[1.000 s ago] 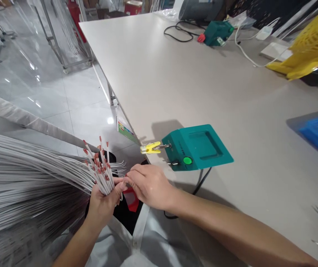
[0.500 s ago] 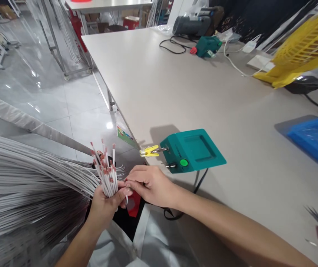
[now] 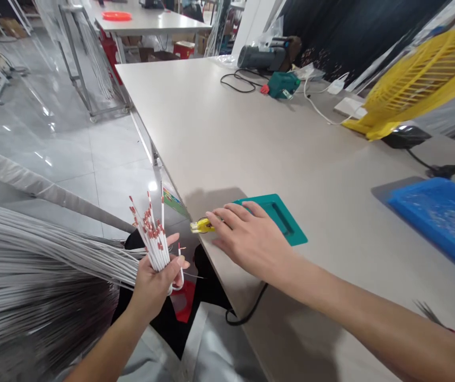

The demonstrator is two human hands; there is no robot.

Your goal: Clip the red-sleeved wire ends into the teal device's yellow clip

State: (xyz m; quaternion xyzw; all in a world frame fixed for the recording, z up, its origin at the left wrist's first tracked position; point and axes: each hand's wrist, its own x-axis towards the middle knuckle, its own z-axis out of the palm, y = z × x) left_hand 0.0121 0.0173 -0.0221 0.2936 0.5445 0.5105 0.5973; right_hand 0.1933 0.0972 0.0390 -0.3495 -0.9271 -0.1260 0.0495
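Observation:
My left hand (image 3: 151, 286) is wrapped round a bundle of white wires (image 3: 156, 252) whose bared, copper-coloured ends point up. One wire (image 3: 180, 270) bends apart from the rest beside the thumb, its reddish tip upright. Over the table edge, my right hand (image 3: 253, 239) lies palm down with fingers stretched out, covering part of a teal device (image 3: 289, 217) with a shallow recess in its top. A yellow clip (image 3: 201, 226) pokes out by the fingertips; whether they touch it I cannot tell. The device's button side is hidden under the hand.
Long grey-white wires (image 3: 52, 254) spread out at left on a rack. A blue tray (image 3: 442, 212), a yellow fan (image 3: 414, 79) and a dark green box (image 3: 283, 85) with cables stand on the table (image 3: 180, 106). Scissor-like tips (image 3: 428, 313) show beside my right forearm.
My right hand has left the wires by my left hand and moved right, over the teal device, its fingers spreading. The separate bent wire now shows beside my left thumb. The view has shifted slightly.

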